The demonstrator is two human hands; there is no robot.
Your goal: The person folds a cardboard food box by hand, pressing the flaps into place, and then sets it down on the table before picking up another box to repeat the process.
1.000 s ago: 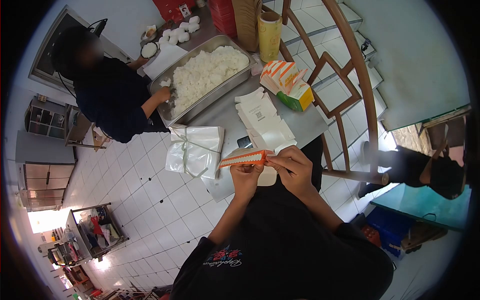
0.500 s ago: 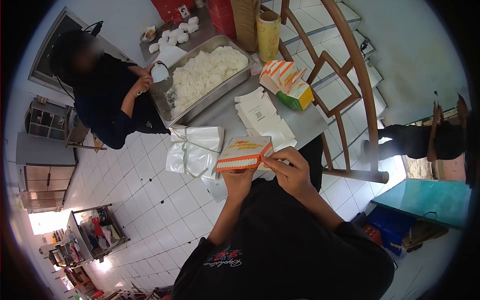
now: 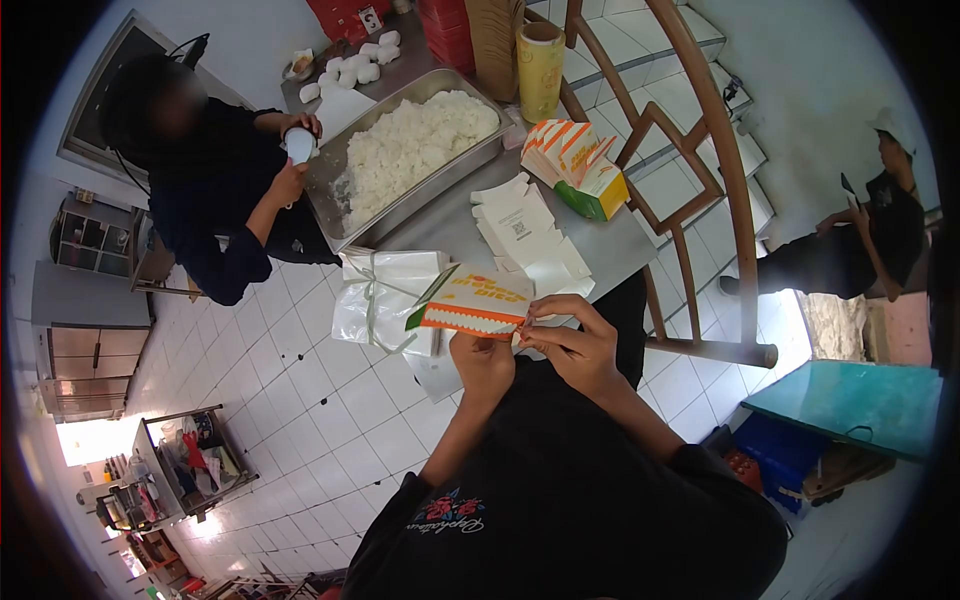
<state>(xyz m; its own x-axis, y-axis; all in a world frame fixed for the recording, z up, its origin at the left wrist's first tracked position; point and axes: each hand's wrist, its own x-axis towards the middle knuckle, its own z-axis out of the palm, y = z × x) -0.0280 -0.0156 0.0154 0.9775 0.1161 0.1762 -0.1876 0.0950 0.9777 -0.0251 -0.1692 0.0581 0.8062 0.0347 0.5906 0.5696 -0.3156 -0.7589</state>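
Observation:
A printed cardboard food box (image 3: 478, 293), white with orange and green edges and yellow lettering, is held up above the table's near edge. My left hand (image 3: 484, 366) grips it from below, thumb against its lower side. At the box's right corner, the fingers of my right hand (image 3: 576, 348) pinch the orange edge. Just beyond lie an unfolded white carton (image 3: 518, 226) with a printed square code and a tied bundle of white plastic bags (image 3: 385, 285).
A steel tray (image 3: 405, 215) of white rice (image 3: 420, 145) stands on the metal table. A co-worker (image 3: 200, 180) at left holds a white scoop or cup (image 3: 299, 146). Folded boxes (image 3: 580, 170) and a yellow wrap roll (image 3: 540, 75) sit right, beside a wooden railing (image 3: 735, 200). Another person (image 3: 865, 230) stands far right.
The box has turned in my hands, and its green end now shows at left. The co-worker's hands have shifted with the white item. The person at far right is now more upright in view.

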